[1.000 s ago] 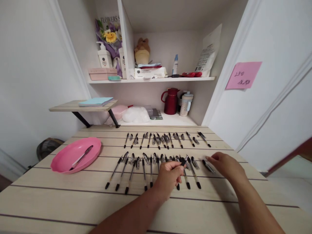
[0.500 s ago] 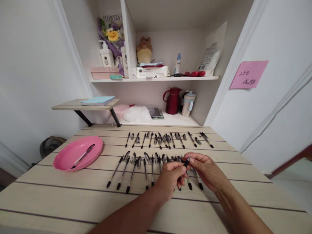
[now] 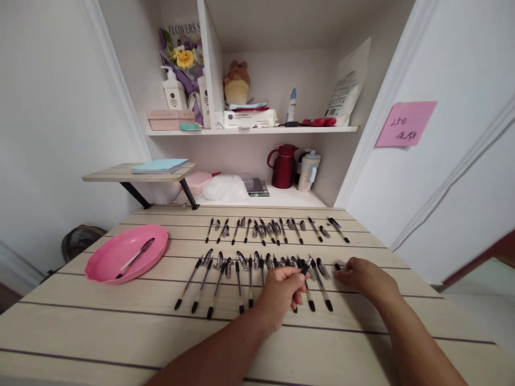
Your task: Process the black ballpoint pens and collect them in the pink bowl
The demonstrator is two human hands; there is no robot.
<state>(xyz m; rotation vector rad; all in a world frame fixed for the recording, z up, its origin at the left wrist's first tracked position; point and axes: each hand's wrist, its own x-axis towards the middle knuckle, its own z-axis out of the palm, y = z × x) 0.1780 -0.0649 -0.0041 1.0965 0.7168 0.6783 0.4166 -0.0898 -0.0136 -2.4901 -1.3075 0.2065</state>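
Observation:
Two rows of black pens and loose pen caps (image 3: 257,265) lie on a pale wooden table (image 3: 120,321). My left hand (image 3: 281,292) is closed in a pinch on one black pen (image 3: 304,266), held just above the near row. My right hand (image 3: 362,277) rests on the table at the right end of the near row, fingers curled over a small black piece (image 3: 337,266) that looks like a cap. The far row of pens (image 3: 277,229) lies untouched.
A pink oval dish (image 3: 126,253) with one pen in it sits at the table's left. Behind the table, shelves hold a red jug (image 3: 282,166), a cup, bottles, boxes and a plush toy. A pink note (image 3: 405,124) sticks to the right wall.
My right hand came over to the pen in my left hand, then went back to the right end of the near row. My left hand kept its pen.

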